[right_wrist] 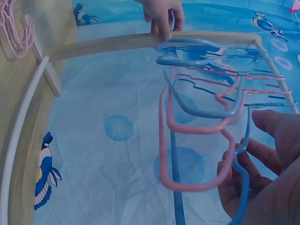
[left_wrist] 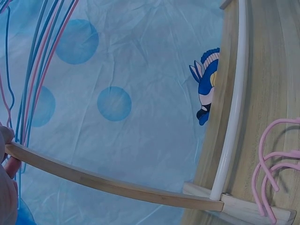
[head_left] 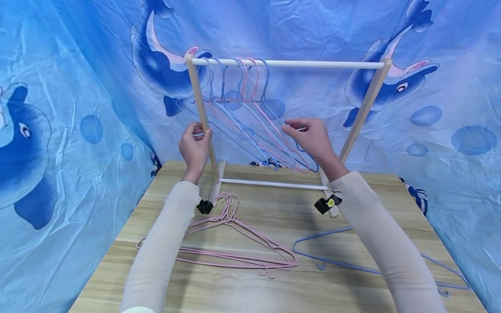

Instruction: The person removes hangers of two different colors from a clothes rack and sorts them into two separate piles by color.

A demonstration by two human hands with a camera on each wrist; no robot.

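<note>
My left hand (head_left: pixel 195 145) grips the left wooden post (head_left: pixel 197 91) of a small clothes rack, thumb in front and fingers behind. In the left wrist view only part of that hand shows at the left edge. My right hand (head_left: pixel 311 134) holds the side of the rightmost blue hanger (right_wrist: pixel 243 187), fingers curled behind its wire and thumb on the near side. This hanger's hook is over the white top rail (head_left: pixel 313 64). Left of it, several blue and pink hangers, one a pink hanger (right_wrist: pixel 197 186), hang bunched near the left post.
Several pink hangers (head_left: pixel 228 220) lie stacked on the wooden table, partly under my left forearm. A blue hanger (head_left: pixel 340 262) lies flat to the right, crossed by my right forearm. Low across the rack runs a white bar (head_left: pixel 274 184). Blue dolphin-print cloth (head_left: pixel 305 26) surrounds the table.
</note>
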